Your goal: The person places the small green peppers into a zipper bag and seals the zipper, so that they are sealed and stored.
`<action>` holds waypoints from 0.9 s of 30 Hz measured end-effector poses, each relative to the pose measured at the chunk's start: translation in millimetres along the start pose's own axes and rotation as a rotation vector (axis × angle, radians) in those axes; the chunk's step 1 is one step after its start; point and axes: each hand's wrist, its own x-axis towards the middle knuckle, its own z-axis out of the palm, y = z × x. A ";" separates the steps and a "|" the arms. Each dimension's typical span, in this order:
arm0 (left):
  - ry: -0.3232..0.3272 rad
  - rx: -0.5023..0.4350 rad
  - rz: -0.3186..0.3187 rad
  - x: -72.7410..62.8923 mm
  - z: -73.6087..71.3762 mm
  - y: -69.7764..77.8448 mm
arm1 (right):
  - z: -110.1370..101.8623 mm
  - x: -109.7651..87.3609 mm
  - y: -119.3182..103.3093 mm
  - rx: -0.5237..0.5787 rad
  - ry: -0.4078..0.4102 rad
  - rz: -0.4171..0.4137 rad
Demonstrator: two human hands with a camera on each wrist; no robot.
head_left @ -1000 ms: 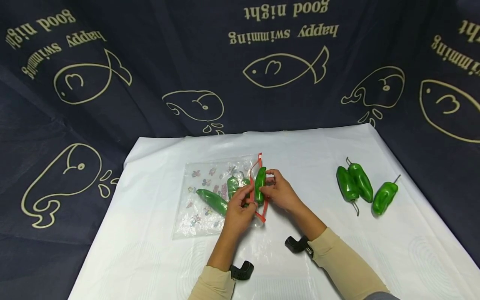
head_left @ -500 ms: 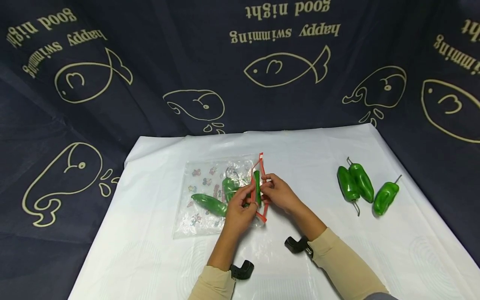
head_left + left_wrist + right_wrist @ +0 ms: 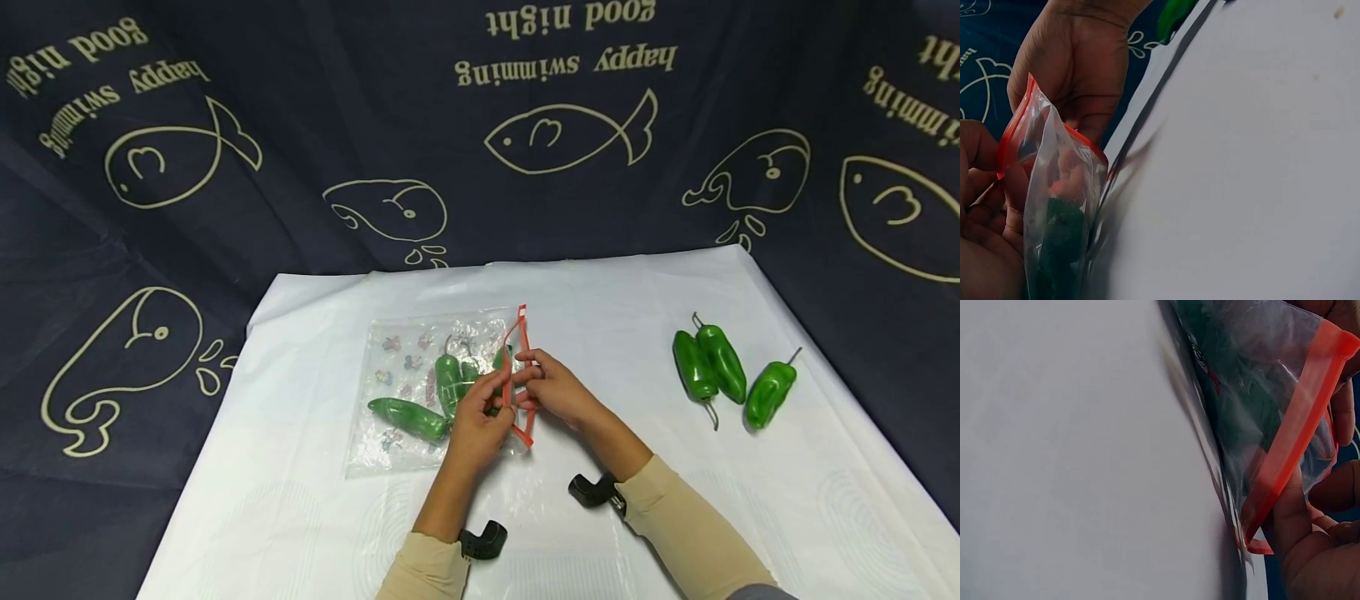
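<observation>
A clear zip bag (image 3: 408,460) with a red zip edge lies flat, its mouth facing right. My left hand (image 3: 480,423) pinches the near red strip of the mouth, also visible in the left wrist view. My right hand (image 3: 553,388) has its fingers in the bag's mouth. A green pepper (image 3: 501,358) lies just inside the mouth, partly hidden by my left hand. In the left wrist view, the right fingertips appear to touch this green pepper (image 3: 1060,234) through the opening. Deeper in the bag are a long green pepper (image 3: 408,418) and a stemmed one (image 3: 448,385), with another partly hidden beside it.
To the right lie three more green peppers: two side by side, a left one (image 3: 695,367) and its neighbour (image 3: 722,365), and a third one (image 3: 770,396) apart from them. A white cloth (image 3: 600,292) covers the table. A dark printed curtain (image 3: 420,83) hangs behind.
The pepper in my right hand has gone leftward through the mouth into the bag, and the right fingers have followed. Peppers inside have shifted left. My left hand stays on the strip.
</observation>
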 end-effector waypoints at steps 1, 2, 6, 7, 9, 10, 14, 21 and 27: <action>-0.001 0.003 -0.002 0.1 0.0 -0.4 | -0.3 -0.2 -0.3 0.001 -0.006 0.002; -0.002 0.005 -0.003 0.2 0.0 -0.6 | -0.8 -0.2 -0.5 -0.001 -0.013 0.002; 0.005 0.003 -0.012 0.0 0.6 -1.3 | -3.2 -0.5 -1.6 -0.020 -0.027 -0.001; 0.010 0.003 -0.016 -0.1 0.8 -1.1 | -4.0 -0.6 -1.7 -0.027 -0.029 -0.004; 0.018 -0.004 -0.028 -0.6 1.2 -0.7 | -5.7 -1.3 -2.6 -0.043 -0.031 -0.012; 0.022 -0.007 -0.035 -0.8 1.5 -0.4 | -7.0 -1.5 -2.7 -0.048 -0.035 -0.018; 0.031 -0.014 -0.059 -1.0 2.5 0.6 | -14.9 -4.0 -3.4 -0.074 -0.034 -0.043; 0.050 -0.008 -0.063 -1.0 3.5 1.1 | -34.7 -12.8 -10.5 -0.174 -0.037 -0.099; 0.054 -0.016 -0.075 -1.2 3.1 1.4 | -55.7 -19.2 -15.6 -0.293 -0.024 -0.174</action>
